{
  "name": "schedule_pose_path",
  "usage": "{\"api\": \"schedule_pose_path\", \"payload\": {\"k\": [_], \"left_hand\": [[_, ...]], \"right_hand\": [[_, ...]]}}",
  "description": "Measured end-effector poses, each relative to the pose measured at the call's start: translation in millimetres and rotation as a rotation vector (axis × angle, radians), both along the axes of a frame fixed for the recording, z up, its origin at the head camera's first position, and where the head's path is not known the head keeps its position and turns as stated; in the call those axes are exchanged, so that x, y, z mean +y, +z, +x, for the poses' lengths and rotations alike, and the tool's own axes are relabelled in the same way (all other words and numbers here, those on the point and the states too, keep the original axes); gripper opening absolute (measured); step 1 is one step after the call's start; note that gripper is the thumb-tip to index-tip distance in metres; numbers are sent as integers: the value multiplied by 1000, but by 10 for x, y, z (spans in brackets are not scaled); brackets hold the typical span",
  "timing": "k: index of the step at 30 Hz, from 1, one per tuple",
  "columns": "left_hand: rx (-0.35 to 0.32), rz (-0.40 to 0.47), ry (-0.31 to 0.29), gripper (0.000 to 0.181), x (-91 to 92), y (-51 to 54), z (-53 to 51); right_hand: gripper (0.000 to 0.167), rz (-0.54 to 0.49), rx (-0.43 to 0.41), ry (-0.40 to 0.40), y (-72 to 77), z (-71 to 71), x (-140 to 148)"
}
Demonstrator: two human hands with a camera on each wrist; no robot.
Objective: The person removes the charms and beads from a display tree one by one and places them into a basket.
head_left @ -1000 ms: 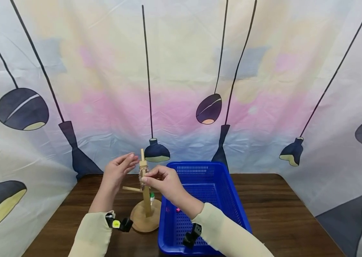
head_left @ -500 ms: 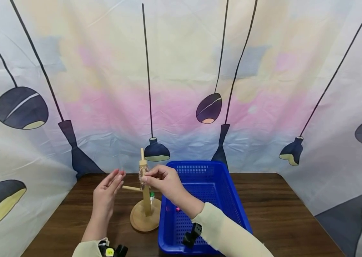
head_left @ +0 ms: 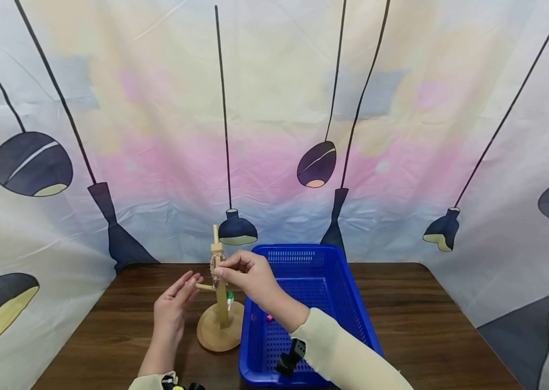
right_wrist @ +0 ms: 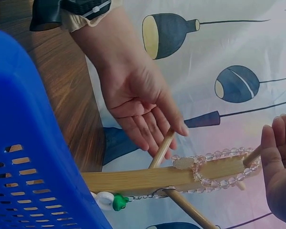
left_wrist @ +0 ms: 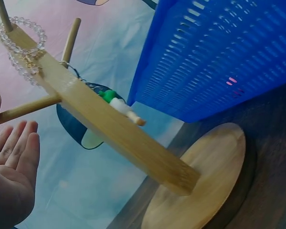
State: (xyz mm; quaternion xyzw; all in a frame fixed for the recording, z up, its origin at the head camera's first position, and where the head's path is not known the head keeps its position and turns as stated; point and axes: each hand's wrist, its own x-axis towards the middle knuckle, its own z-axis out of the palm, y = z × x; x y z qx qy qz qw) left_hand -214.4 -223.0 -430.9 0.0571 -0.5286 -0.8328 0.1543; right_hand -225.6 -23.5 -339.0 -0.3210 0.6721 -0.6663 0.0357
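Fingers on the right hand [head_left: 250, 275] are pinching the upper peg [left_wrist: 4, 15] of the wooden stand [left_wrist: 109, 126], clear bracelet [right_wrist: 224, 184] dangling there; left hand [head_left: 171, 311] is resting its thumb on the lower peg [left_wrist: 28, 109], fingers fairly straight. Yellow wrist label [head_left: 178, 388] is showing too small to read.

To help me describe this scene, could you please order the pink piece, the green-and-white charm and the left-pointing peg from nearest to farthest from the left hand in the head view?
1. Left-pointing peg: right by the left hand.
2. Green-and-white charm: just right of the wooden post.
3. Pink piece: farther right, inside the blue basket.
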Motion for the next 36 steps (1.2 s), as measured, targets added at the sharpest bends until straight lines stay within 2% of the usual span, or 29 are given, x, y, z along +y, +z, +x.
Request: {"api": "schedule_pose_path", "payload": {"k": [4,8,11,16,21,29,32,36], "left_hand": [[-3,35,-1,28,48,-23,-20],[21,56,-2,29,90,-43,-36],[28,69,14,29,114,-55,-44],[-1,100,55,28,140,-55,-66],[-16,102,67,28,149,-50,-67],[-25,75,81,29,157,-50,-61],[-19,79,85,29,165,-49,-65],[-4,90,84,29,172,-48,-68]], "right_hand": [[21,-14,0,12,3,6,1],[21,-19,0,15,2,5,-1],[21,-15,3,19,-2,-6,-1],[19,9,14,1,15,0,11],[17,34,24,-11,46,23,22],[16,143,105,-27,93,-1,54],[16,175,118,-17,139,-14,80],[19,213,113,-54,191,-41,108]]}}
